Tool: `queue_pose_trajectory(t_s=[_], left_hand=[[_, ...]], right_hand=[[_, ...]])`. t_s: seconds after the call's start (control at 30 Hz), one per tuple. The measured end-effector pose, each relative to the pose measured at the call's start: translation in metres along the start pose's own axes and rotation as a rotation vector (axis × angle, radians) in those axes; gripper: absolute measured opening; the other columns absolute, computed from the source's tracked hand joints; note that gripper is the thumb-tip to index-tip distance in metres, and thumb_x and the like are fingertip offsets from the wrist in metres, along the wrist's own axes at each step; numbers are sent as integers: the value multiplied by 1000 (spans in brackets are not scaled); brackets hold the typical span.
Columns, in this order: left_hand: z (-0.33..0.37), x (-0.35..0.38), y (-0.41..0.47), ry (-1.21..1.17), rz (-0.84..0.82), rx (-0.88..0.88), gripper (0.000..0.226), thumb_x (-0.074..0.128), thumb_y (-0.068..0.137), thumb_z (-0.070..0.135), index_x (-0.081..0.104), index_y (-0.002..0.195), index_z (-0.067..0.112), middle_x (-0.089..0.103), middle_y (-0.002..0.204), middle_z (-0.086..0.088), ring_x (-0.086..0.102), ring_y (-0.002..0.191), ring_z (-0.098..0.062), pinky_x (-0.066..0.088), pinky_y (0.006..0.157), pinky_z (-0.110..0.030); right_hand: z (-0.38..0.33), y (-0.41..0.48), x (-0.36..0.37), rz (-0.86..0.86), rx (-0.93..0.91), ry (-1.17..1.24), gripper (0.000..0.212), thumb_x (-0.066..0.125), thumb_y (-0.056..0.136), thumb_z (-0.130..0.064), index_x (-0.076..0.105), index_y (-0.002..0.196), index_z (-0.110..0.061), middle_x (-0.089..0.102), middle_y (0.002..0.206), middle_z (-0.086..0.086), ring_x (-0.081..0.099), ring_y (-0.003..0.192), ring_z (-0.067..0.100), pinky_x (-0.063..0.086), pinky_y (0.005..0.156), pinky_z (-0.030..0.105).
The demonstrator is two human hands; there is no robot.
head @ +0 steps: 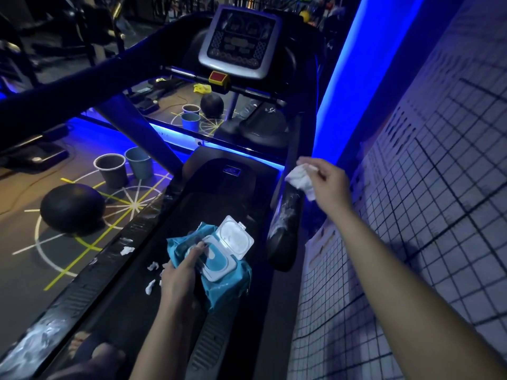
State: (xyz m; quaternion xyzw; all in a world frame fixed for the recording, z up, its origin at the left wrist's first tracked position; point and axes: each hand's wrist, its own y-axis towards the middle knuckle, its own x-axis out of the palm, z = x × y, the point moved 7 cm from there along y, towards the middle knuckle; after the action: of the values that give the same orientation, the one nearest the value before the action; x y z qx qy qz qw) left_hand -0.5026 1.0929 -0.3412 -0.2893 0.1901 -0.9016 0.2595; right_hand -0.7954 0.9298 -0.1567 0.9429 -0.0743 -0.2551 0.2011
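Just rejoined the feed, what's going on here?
A person seems to be cleaning a treadmill. The left hand grips a blue wipes pack, its lid flipped open, over the belt. The right hand pinches a crumpled white wipe at the right handrail, streaked with white residue. White scraps lie on the left side rail.

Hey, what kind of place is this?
Most likely a gym: a treadmill with its console fills the view, a black medicine ball lies on the marked floor, and other exercise machines stand in the dim background.
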Motion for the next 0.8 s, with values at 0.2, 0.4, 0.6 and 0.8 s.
queue_pose_trajectory(t_s=[0.2,0.4,0.6,0.8], left_hand=[[-6,16,-13,-84,-21,-76,28,77,95,11,74,121,5,79,106,-20,78,91,-36,65,79,-54],[-9,10,-3,-132,-13,-108,28,79,93,12,75,120,6,79,107,-20,77,100,-40,59,94,-65],[-19,12,11,-197,-18,-124,35,83,90,15,74,123,7,78,111,-22,76,104,-43,56,96,-69],[-18,20,24,-267,-4,-123,31,82,92,15,74,122,11,79,109,-19,79,98,-37,62,91,-57]], right_hand=[[13,-7,36,-331,23,-248,19,65,97,-22,78,109,-28,76,104,-10,66,99,3,50,93,23],[4,-47,45,-426,23,-123,20,62,99,-14,77,109,-23,77,95,-11,69,104,1,52,97,27],[-21,-63,37,-385,131,181,20,57,100,-3,74,110,-8,78,94,6,71,92,11,55,89,27],[-2,3,16,36,221,93,21,57,100,-6,73,107,-18,77,97,-2,72,93,13,56,95,41]])
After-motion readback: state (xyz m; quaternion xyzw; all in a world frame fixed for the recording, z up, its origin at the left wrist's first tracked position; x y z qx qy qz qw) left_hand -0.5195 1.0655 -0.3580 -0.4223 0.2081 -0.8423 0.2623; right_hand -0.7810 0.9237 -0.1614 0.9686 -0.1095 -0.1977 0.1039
